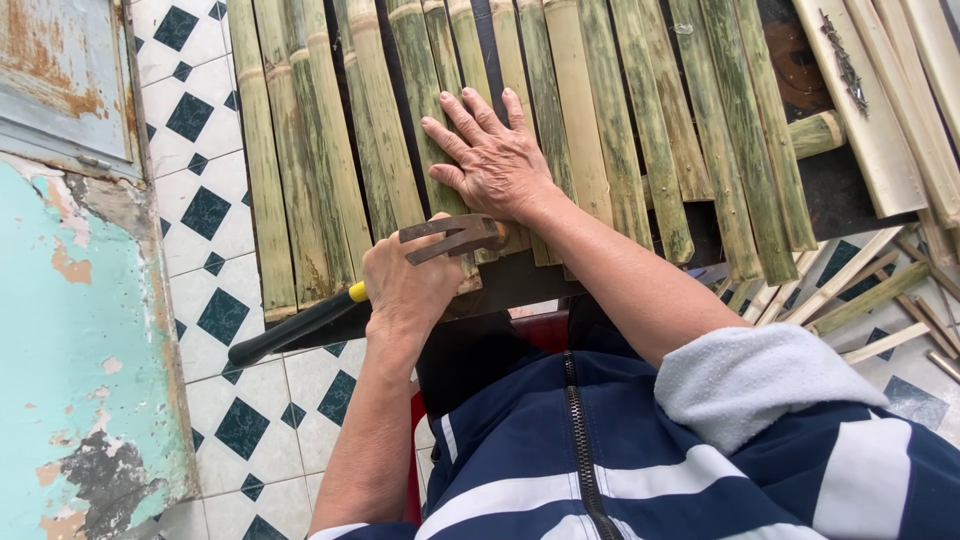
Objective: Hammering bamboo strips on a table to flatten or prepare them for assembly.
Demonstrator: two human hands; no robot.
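My right hand (497, 160) lies flat, palm down, on a row of green split bamboo slats (330, 130) laid side by side across a dark frame (520, 280). My left hand (404, 292) grips a rusty claw hammer (458, 236) close to its head, at the near ends of the slats, just below my right hand. The hammer's black handle (290, 332) with a yellow band sticks out to the lower left over the floor.
A white tiled floor with dark diamonds (205, 215) runs along the left, beside a peeling teal wall (70, 370). Pale split slats (880, 110) lean at the upper right, and loose bamboo strips (870, 295) lie on the floor at right. A red seat (545, 328) shows below the frame.
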